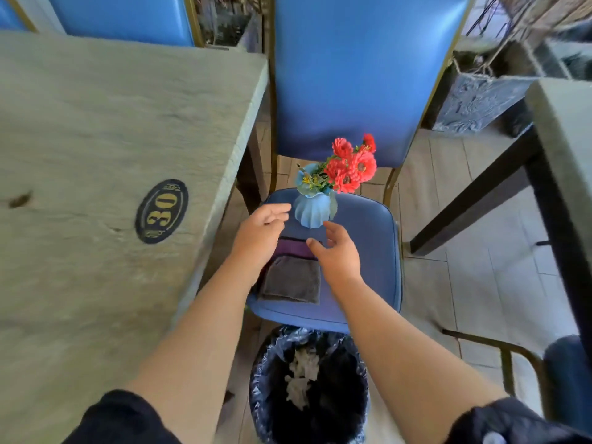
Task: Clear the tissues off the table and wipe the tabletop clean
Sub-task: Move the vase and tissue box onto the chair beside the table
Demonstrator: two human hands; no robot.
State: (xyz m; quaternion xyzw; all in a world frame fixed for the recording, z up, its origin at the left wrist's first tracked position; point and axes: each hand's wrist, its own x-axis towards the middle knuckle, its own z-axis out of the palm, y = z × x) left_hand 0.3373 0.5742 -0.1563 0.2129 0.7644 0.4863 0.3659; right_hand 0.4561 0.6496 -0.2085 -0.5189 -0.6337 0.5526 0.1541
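Note:
The pale wooden tabletop (96, 129) fills the left of the head view, bare except for an oval "30" plate (161, 211). Crumpled white tissues (301, 379) lie inside a bin (275, 395) lined with a black bag, below the chair. On the blue chair seat (374, 251) lie folded cloths, a grey one (293, 280) on top of a purple one (293, 248). A light blue vase (312, 211) with red flowers stands at the seat's far edge. My left hand (259, 233) and my right hand (338, 251) hover open above the cloths, on either side of the vase, holding nothing.
A second blue chair back (362, 75) stands behind the seat. Another table (563, 155) with dark legs is on the right, over a pale tiled floor. More blue chairs stand behind the left table and at the lower right corner (570, 379).

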